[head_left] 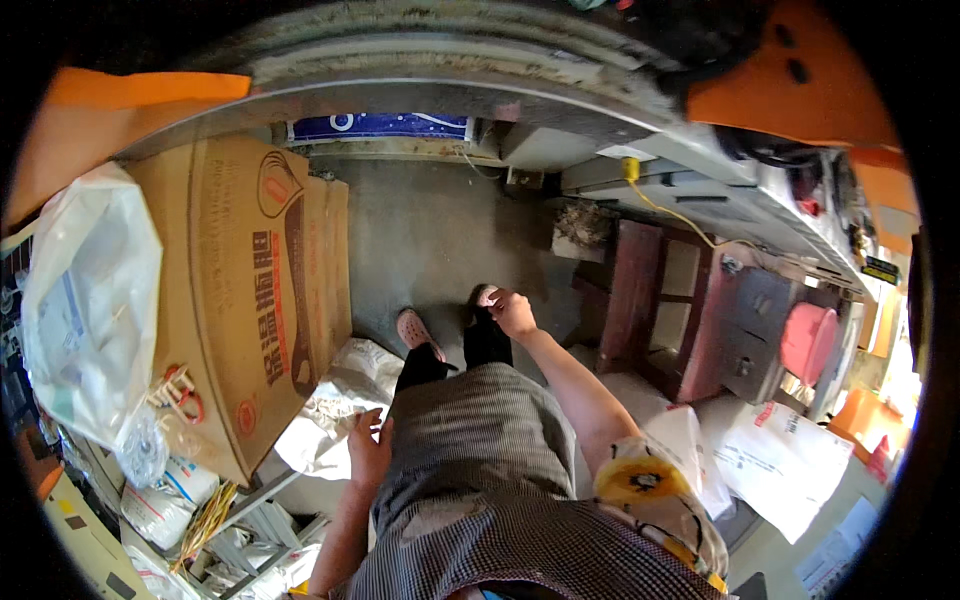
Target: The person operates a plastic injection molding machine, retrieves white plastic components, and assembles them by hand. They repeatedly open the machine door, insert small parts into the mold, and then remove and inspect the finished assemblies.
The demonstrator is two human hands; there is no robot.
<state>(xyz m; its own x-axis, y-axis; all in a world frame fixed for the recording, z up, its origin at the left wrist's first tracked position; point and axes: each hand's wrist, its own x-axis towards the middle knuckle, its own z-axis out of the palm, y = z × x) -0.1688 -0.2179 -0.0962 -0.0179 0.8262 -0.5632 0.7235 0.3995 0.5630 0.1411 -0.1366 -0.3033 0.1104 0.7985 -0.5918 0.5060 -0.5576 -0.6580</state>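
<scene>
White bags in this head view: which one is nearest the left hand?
The crumpled white bag between the large cardboard box and the left hand; the other white bags lie farther off, to either side.

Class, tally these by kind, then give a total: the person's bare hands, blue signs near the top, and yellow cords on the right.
Left hand and right hand: 2
Blue sign: 1
Yellow cord: 1
Total: 4
</scene>
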